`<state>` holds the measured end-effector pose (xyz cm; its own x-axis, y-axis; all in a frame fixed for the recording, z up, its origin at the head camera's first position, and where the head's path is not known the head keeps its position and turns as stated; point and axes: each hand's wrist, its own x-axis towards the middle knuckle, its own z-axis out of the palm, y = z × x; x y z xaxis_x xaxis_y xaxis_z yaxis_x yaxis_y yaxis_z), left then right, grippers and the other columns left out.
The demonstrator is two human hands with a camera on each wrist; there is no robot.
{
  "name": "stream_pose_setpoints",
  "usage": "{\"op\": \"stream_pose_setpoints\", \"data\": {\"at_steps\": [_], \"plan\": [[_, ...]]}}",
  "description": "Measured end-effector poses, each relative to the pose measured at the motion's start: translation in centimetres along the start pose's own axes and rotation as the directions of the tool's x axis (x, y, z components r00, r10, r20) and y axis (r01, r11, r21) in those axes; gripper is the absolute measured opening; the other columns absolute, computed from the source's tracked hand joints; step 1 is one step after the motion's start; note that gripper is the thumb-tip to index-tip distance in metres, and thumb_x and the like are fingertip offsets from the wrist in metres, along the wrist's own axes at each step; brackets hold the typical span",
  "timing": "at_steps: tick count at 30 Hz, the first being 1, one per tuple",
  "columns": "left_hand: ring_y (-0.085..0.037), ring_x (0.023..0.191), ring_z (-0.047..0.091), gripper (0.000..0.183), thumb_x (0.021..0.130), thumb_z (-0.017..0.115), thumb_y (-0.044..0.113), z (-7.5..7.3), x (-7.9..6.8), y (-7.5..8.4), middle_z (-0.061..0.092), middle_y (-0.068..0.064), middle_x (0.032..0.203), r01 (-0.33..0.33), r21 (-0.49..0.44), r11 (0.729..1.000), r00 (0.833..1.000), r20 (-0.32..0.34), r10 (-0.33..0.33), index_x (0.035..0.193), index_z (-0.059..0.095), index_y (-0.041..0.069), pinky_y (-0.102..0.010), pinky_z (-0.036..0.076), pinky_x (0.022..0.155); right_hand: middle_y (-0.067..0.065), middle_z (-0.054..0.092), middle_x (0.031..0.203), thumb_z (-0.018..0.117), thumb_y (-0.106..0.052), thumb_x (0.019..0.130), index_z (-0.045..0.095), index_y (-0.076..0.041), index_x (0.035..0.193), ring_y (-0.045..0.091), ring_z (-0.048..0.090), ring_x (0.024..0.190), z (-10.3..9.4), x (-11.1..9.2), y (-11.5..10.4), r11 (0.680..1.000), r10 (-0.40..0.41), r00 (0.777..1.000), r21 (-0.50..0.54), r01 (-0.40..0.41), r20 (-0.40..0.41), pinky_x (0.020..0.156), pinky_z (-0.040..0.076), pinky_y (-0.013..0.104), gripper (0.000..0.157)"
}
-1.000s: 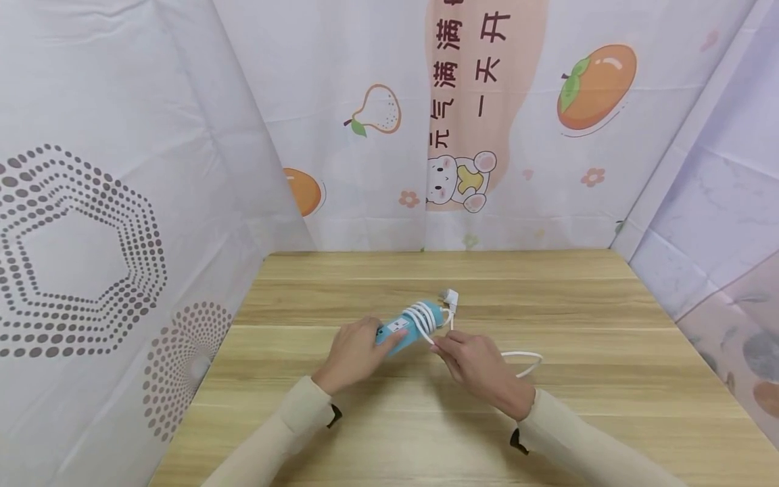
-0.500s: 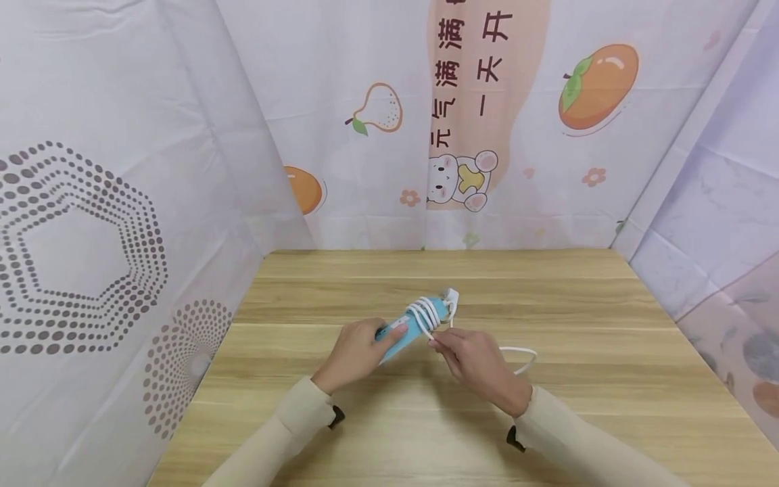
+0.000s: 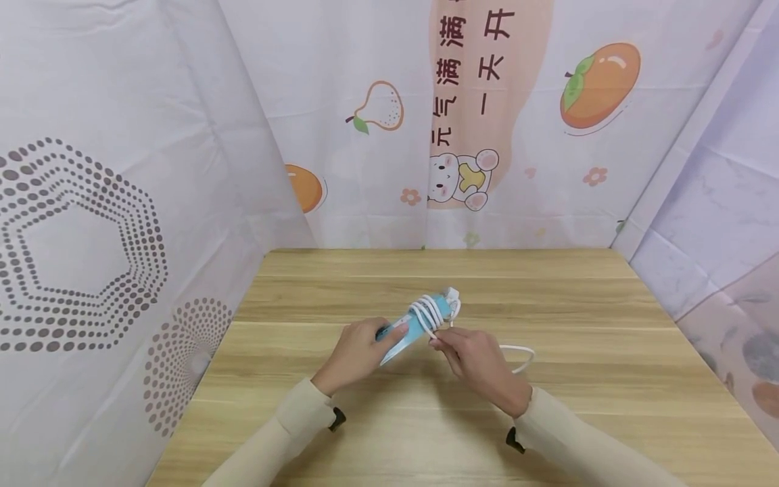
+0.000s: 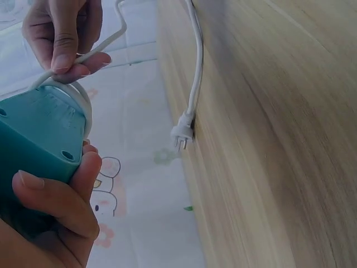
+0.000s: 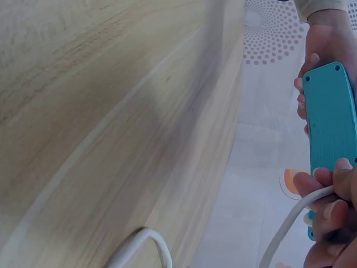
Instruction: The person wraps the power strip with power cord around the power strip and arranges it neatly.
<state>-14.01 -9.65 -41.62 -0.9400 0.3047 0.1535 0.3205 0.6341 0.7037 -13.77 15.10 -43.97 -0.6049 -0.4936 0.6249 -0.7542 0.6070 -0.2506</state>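
A blue power strip (image 3: pixel 414 333) is held tilted over the table, its far end pointing right and away. My left hand (image 3: pixel 355 350) grips its near end, thumb along the side. White cord (image 3: pixel 428 312) winds several turns around the far half. Just below these turns, my right hand (image 3: pixel 477 365) pinches the cord between thumb and fingertips, also plain in the right wrist view, where the strip's flat teal back (image 5: pixel 330 123) shows. The white plug (image 4: pixel 182 133) lies on the tabletop in the left wrist view, pins outward. Part of the cord is hidden behind my right hand.
The wood-grain table (image 3: pixel 316 284) spreads under both hands. A slack loop of cord (image 3: pixel 532 355) lies to the right of my right hand. Printed white curtains (image 3: pixel 341 176) hang behind the table and along both sides.
The power strip has rolled slightly in my left hand, so its socket face shows less. The cord loop at the right has drawn in a little; my right hand barely moved.
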Motion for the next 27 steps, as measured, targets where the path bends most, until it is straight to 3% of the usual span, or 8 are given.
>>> {"op": "stream_pose_setpoints", "data": {"at_steps": [6,11,17,20,27], "plan": [[-0.012,0.07,0.059,0.058,0.101,0.051,0.063,-0.3,-0.1,0.0,0.066,0.005,0.083,-0.006,-0.047,0.999,1.0,0.023,0.007,0.106,0.074,0.01,-0.032,0.049,0.063,-0.007,0.071,0.074,0.081,-0.014,0.086,0.074,-0.014,0.084,-0.006,0.044,0.057,0.2,-0.1,-0.1,0.994,0.089,0.994,0.06,-0.093,0.06,0.053,0.043,0.019,0.007],[-0.013,0.076,0.061,0.049,0.103,0.054,0.057,-0.5,-0.2,-0.1,0.068,0.006,0.09,-0.021,-0.12,0.992,0.999,0.047,0.027,0.111,0.074,0.013,-0.034,0.051,0.068,-0.008,0.072,0.075,0.078,-0.018,0.089,0.075,-0.016,0.085,-0.006,0.042,0.056,0.2,0.0,0.0,0.991,0.102,0.991,0.081,-0.109,0.089,0.052,0.042,0.019,0.005],[-0.013,0.076,0.06,0.035,0.104,0.058,0.046,-0.7,-0.1,-0.2,0.066,0.006,0.089,-0.108,-0.164,0.981,0.986,0.112,0.127,0.107,0.072,0.014,-0.031,0.05,0.068,-0.004,0.074,0.091,0.081,-0.021,0.085,0.078,-0.017,0.089,0.005,0.064,0.076,0.5,-0.3,0.1,0.997,0.077,0.99,0.021,-0.08,0.114,0.062,0.054,0.027,0.006],[-0.012,0.078,0.06,0.035,0.105,0.057,0.046,-0.7,-0.2,-0.4,0.066,0.006,0.091,-0.12,-0.189,0.975,0.977,0.153,0.15,0.108,0.072,0.014,-0.03,0.051,0.07,0.0,0.074,0.098,0.083,-0.021,0.083,0.079,-0.017,0.093,0.015,0.071,0.087,0.6,-0.5,0.0,0.999,0.05,0.994,-0.003,-0.05,0.098,0.066,0.058,0.031,0.012],[-0.016,0.084,0.063,0.028,0.107,0.057,0.039,-1.3,-0.2,-1.1,0.069,0.006,0.096,-0.122,-0.277,0.953,0.965,0.192,0.18,0.111,0.073,0.016,-0.033,0.053,0.076,-0.001,0.073,0.099,0.083,-0.019,0.081,0.08,-0.021,0.094,0.019,0.072,0.085,0.5,-0.5,-0.1,0.999,-0.011,0.998,-0.047,0.014,0.054,0.059,0.057,0.033,0.014]]}}
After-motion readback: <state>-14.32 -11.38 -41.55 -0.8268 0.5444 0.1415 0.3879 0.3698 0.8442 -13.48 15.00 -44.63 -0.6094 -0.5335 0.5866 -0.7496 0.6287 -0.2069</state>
